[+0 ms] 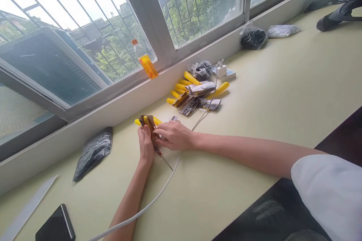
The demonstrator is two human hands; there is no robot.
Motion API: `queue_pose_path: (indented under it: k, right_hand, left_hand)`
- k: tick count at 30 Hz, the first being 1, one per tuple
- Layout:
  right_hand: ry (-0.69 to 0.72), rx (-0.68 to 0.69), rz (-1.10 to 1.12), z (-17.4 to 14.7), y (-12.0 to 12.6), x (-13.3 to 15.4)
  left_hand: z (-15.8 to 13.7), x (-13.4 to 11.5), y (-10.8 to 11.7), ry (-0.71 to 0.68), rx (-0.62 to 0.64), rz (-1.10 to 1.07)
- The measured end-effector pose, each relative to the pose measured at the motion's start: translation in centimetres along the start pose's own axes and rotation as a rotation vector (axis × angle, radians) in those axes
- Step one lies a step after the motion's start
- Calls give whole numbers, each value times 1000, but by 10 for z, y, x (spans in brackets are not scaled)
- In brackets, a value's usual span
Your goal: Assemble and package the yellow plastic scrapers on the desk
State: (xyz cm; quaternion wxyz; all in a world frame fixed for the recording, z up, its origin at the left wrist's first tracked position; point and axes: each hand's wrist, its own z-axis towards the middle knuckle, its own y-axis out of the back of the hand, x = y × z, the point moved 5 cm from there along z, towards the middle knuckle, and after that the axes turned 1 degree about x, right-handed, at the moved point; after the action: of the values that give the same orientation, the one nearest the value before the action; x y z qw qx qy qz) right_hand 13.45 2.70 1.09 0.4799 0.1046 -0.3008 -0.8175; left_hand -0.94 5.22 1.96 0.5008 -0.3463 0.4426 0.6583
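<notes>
At the middle of the table, my left hand (145,145) is closed around a folded brown cardboard card (149,119), its thumb pressed on the near side. My right hand (177,135) reaches in from the right, fingers bent together against the card's right edge. Yellow tubular pieces (156,121) show beside and behind the card; whether one sits inside the fold I cannot tell. Under the hands lies a screwdriver (166,162) with a reddish handle, its shaft pointing toward me. A small printed packet (174,119) is partly hidden behind my right fingers.
Beyond my hands is a pile of yellow handles (192,78) and printed cards (190,105). A white cable (158,196) crosses the table from a charger (221,70). Black bags (94,152), a phone-like black device (55,224) and an orange-labelled bottle (148,66) stand around.
</notes>
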Motion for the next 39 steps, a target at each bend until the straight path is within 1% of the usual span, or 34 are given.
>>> queue_pose_path:
  k: [2, 5, 7, 10, 12, 15, 19, 23, 25, 26, 28, 31, 33, 36, 39]
  right_hand:
    - [-114, 48, 32, 0, -3, -7]
    - [-283, 89, 64, 0, -3, -15]
    - [-390, 69, 113, -1, -1, -20]
    - [-535, 10, 245, -3, 2, -29]
    - [-607, -17, 328, -5, 1, -36]
    - [-662, -57, 382, -8, -1, -43]
    - [-695, -86, 338, -10, 0, -49]
    - [-744, -72, 308, -11, 0, -51]
    - [-702, -84, 296, -10, 0, -49]
    - [-658, -98, 274, -9, 1, -47]
    - [-535, -138, 191, -7, 4, -41]
    - [-313, -181, 19, -4, 10, -30]
    - [-193, -165, -82, -4, 13, -24]
    - [-80, -123, -233, -3, 14, -18]
    - [28, -37, -343, -2, 10, -12]
  left_hand:
    - [-1, 0, -3, 28, 27, 20]
    - [-4, -4, -10, -1, 111, 50]
    - [-5, -5, -12, -19, 129, 64]
    - [-6, -4, -12, -34, 113, 113]
    - [-6, -2, -11, -43, 105, 180]
    - [-6, -1, -11, -86, 101, 312]
    - [-6, 0, -9, -111, 85, 466]
    - [-7, 0, -8, -87, 74, 510]
    - [-8, -1, -8, -72, 75, 506]
    - [-9, -3, -9, -66, 77, 503]
    - [-9, -5, -10, -61, 87, 492]
    - [-8, -5, -8, -48, 87, 487]
    - [-5, -3, -5, -36, 62, 488]
    - [-3, 0, 0, -49, 29, 494]
    - [-3, -1, -2, -100, 65, 498]
